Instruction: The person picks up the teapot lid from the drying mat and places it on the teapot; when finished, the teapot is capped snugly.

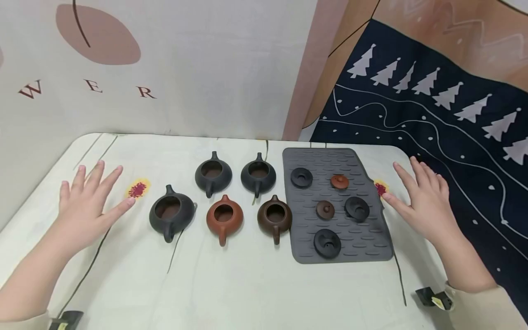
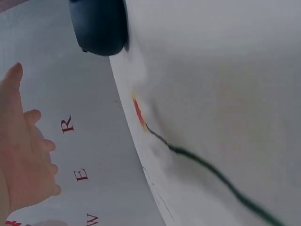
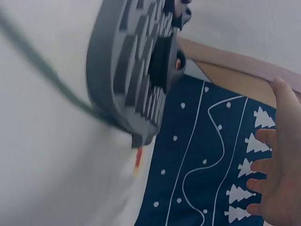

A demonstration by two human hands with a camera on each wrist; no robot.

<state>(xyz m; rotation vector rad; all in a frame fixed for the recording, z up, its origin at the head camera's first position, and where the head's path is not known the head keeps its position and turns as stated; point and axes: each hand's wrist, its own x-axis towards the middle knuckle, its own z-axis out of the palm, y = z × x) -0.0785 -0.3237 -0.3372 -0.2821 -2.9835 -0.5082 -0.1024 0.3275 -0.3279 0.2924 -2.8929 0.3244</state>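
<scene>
My left hand (image 1: 88,206) hovers with fingers spread at the table's left side, nearest a black teapot (image 1: 171,211). On the right, my right hand (image 1: 426,201) is spread too, beside a grey ribbed mat (image 1: 305,215); both hold nothing. Lidless teapots stand mid-table: two more black ones, (image 1: 213,174) and another black teapot (image 1: 258,175), behind a reddish-brown teapot (image 1: 224,217) and a dark brown teapot (image 1: 274,217). Several lids lie on the mat: a black lid (image 1: 327,243), a dark brown lid (image 1: 325,210), a reddish-brown lid (image 1: 340,182) and other black ones.
A white cloth with printed flowers and stems covers the table (image 1: 247,288). Behind it hangs a pale curtain (image 1: 214,68) with printed letters. A navy cloth (image 1: 412,114) with white trees hangs beyond the right edge. The dark brown teapot stands right at the mat's left edge.
</scene>
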